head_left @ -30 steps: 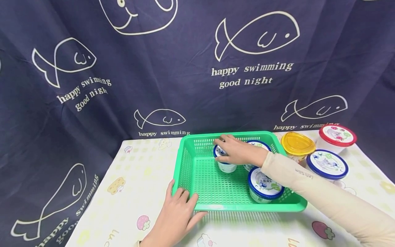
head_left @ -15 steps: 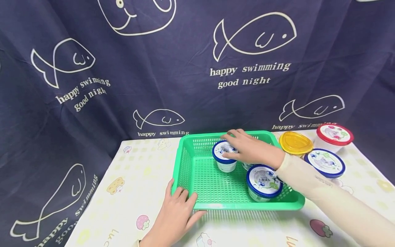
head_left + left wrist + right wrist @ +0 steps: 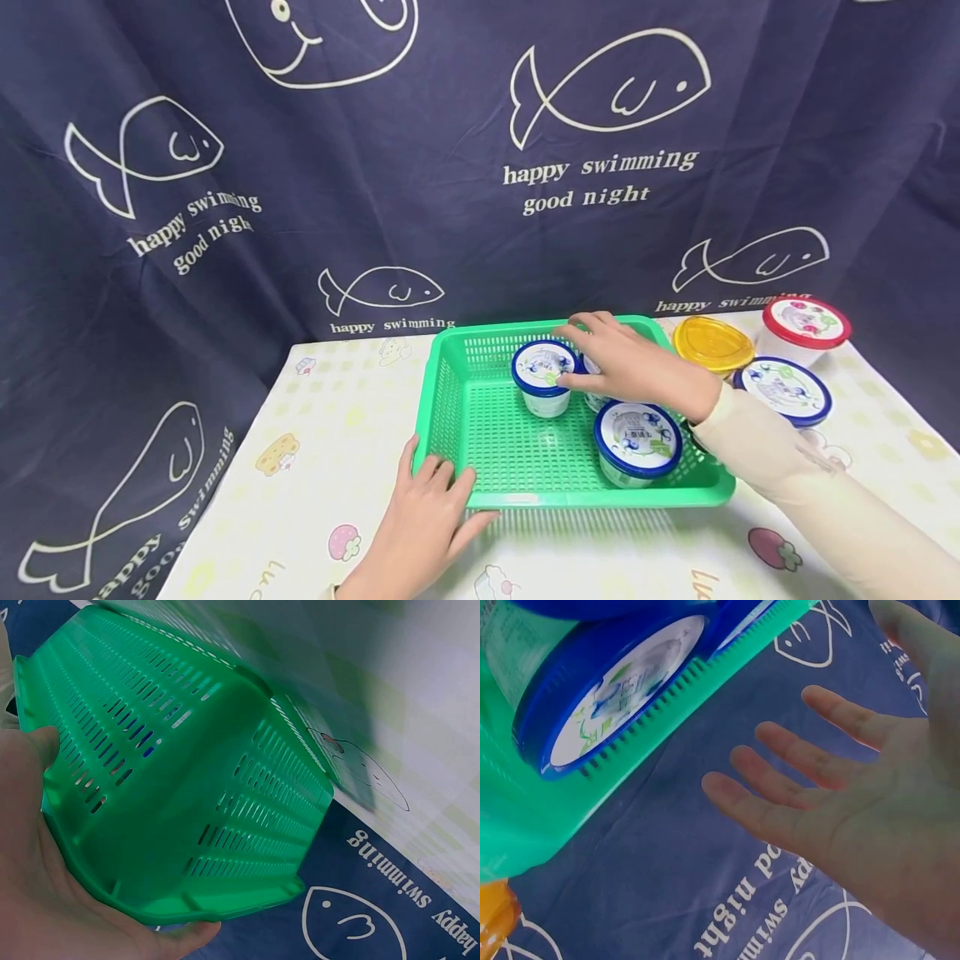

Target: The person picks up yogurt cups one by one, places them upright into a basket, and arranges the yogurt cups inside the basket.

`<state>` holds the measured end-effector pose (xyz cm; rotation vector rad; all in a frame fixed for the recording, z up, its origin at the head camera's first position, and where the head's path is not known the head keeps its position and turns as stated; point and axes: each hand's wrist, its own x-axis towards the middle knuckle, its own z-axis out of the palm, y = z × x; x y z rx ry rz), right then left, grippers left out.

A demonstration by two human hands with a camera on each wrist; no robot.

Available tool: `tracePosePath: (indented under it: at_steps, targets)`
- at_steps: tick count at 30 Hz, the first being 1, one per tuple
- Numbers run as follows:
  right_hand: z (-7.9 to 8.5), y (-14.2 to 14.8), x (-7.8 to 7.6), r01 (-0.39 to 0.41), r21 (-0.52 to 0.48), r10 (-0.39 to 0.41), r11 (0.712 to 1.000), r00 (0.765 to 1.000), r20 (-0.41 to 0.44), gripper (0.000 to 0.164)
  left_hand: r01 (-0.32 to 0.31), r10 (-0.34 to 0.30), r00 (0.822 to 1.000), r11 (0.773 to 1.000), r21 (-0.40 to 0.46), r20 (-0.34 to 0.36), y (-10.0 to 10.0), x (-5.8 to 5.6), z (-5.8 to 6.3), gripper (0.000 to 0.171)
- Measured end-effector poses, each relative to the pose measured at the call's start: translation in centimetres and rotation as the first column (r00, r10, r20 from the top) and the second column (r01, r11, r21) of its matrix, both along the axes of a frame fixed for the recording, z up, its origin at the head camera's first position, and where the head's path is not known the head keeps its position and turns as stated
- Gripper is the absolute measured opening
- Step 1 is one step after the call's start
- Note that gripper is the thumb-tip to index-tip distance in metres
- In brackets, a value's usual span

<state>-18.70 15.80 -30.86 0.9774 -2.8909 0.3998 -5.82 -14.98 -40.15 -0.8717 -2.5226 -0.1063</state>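
A green plastic basket (image 3: 600,499) stands on the table with several blue-lidded plastic tubs inside. My left hand (image 3: 423,525) grips its near left corner, thumb and fingers on either side of the rim in the left wrist view. My right hand (image 3: 626,362) hovers over the back right of the basket with fingers spread, holding nothing. Left of it is a round tub (image 3: 545,367), close to the thumb tip. Another tub (image 3: 595,398) lies mostly hidden under that hand. Nearest the front right corner stands a larger tub (image 3: 637,442). All three sit upright.
Right of the basket are a yellow-lidded tub (image 3: 712,344), a red-lidded tub (image 3: 807,323) and a blue-lidded tub (image 3: 783,390). A patterned cloth (image 3: 352,467) covers the table. Behind it hangs a dark blue curtain (image 3: 465,183) with fish drawings.
My right hand has let go of the left tub and moved right, uncovering its lid. The left hand keeps its hold on the basket corner. The head view has shifted slightly.
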Motion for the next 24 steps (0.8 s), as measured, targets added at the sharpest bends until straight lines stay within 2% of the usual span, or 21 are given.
tracePosePath:
  at_steps: [9,24]
  targets:
    - [0.9,1.4,0.7,0.011,-0.064,-0.013,0.998,0.999,-0.039,0.062,-0.005,0.005,1.0,1.0,0.003,0.016,-0.1,0.0,0.0,0.047]
    - [0.4,3.9,1.6,0.101,-0.09,-0.099,0.991,0.995,0.025,0.065,-0.005,0.004,0.999,1.0,0.01,0.034,0.1,0.0,0.2,0.042]
